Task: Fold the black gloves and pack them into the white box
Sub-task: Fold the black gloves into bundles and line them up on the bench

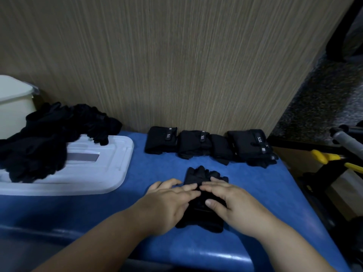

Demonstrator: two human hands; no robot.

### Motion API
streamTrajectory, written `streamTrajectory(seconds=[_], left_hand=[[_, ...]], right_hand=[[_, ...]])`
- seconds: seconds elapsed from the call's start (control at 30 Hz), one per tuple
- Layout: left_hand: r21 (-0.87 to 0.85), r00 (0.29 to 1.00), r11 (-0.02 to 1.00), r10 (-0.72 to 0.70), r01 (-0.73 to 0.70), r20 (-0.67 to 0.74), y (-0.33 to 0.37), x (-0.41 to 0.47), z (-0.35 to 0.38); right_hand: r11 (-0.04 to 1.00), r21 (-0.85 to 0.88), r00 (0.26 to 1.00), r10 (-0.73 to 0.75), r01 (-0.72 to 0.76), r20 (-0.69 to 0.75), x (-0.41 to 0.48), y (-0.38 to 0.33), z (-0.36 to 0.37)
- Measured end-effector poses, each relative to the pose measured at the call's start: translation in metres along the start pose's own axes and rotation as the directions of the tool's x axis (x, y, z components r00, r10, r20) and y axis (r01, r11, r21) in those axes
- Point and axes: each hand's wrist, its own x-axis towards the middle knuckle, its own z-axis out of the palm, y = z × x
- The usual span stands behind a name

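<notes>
Dim, soft, slightly blurred wide-angle view, edges bowed, faint sheen on blue surface [196,250].

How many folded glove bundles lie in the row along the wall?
4 folded bundles: leftmost bundle, second bundle, smaller third bundle, rightmost bundle. They overlap, so some may be hidden.

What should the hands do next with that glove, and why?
Probably fold the finger end of the glove back toward the wrist end. It lies flat on the blue table under the left hand and right hand, both pressing with straight fingers, while the folded gloves by the wall are short bundles.
</notes>
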Motion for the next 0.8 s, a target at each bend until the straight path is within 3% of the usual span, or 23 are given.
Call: streamTrajectory(seconds=[0.13, 0.23, 0.4, 0.53, 0.6, 0.67, 0.73, 0.8], left_hand=[[0.023, 0.999, 1.0, -0.015, 0.015, 0.039, -0.004, -0.003, 0.002], [0.044, 0.999, 0.999, -0.017, 0.015, 0.048, -0.001, -0.004, 0.003], [0.067, 0.997, 0.997, -0.032, 0.027, 0.075, 0.002, -0.006, 0.002], [0.065, 0.996, 0.996, -0.06, 0.056, 0.067, 0.003, -0.006, 0.007], [0.047, 0.997, 0.997, -0.063, 0.061, 0.037, 0.001, -0.007, 0.007], [0.007, 0.999, 1.0, -0.029, 0.03, -0.039, 0.0, -0.009, 0.005], [-0.055, 0.988, 0.998, 0.018, -0.027, -0.153, 0.0, -0.01, 0.0], [-0.136, 0.964, 0.989, 0.02, -0.058, -0.264, -0.003, -0.007, -0.002]], right_hand=[[0.99, -0.133, 0.998, 0.052, -0.046, 0.042, -0.001, -0.001, 0.0], [0.987, -0.137, 0.996, 0.09, -0.086, 0.026, -0.001, -0.006, -0.002], [0.967, -0.22, 0.96, 0.175, -0.126, 0.218, -0.007, -0.014, 0.001], [0.962, -0.231, 0.96, 0.194, -0.145, 0.203, -0.006, -0.014, 0.0], [0.97, -0.182, 0.973, 0.185, -0.159, 0.137, -0.008, -0.014, 0.0], [0.977, -0.059, 0.978, 0.202, -0.205, -0.053, -0.009, -0.013, -0.003], [0.961, 0.049, 0.907, 0.275, -0.274, -0.32, -0.009, -0.009, -0.007], [0.919, 0.105, 0.841, 0.391, -0.38, -0.374, -0.009, -0.007, -0.012]])
